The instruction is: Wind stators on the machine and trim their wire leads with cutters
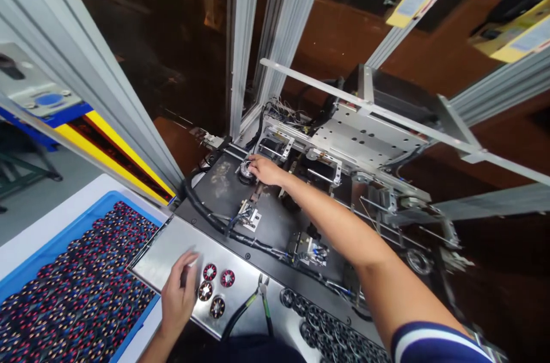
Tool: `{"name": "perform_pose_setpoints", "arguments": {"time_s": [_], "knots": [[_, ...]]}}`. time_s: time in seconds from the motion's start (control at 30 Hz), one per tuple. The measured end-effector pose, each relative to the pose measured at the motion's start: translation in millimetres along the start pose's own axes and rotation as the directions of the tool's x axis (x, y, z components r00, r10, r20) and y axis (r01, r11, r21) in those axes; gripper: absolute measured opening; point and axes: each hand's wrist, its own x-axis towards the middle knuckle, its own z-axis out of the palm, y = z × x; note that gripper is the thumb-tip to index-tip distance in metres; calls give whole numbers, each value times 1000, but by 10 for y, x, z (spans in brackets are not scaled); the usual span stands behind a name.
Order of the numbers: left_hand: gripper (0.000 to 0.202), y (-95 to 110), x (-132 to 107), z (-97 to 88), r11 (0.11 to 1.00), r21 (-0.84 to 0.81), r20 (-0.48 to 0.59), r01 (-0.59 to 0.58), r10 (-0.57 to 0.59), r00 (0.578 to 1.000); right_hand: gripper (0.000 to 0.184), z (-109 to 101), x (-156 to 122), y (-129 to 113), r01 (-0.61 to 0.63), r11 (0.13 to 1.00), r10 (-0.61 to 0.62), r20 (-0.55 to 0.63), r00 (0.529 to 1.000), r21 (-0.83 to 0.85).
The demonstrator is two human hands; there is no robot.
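My right hand [265,170] reaches far onto the machine's black plate. Its fingers and thumb are closed at the edge of a round metal part [246,169] seated on a dark round base. My left hand [178,291] hovers by the near metal tray [161,251], fingers curled towards the thumb and slightly blurred. Something dark shows between them, too hidden to name. Just right of that hand lie several small wound motor stators, among them a red one [227,278] and a copper-coloured one [217,307]. Pliers [263,289] with green and black handles lie open beside them.
A blue tray [99,202] packed with stators stands at left. Rows of dark round parts [333,326] fill the metal tray's right end. A black cable [201,211] runs along the machine plate. Aluminium posts [246,36] and a crossbar [318,83] frame the work area.
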Motion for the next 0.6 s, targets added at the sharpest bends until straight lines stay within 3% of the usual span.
{"name": "perform_pose_setpoints", "arguments": {"time_s": [0.3,0.5,0.6], "knots": [[35,4,4,5,1000,16,18,-24,24,1000,28,118,109,-89,-118,983,123,33,992,-139],[37,18,7,1,999,23,14,-26,26,1000,31,51,-148,-117,-19,961,-4,-80,997,-277],[36,33,18,2,999,27,6,-27,27,1000,37,25,-351,-118,64,933,-92,-65,994,-354]]}}
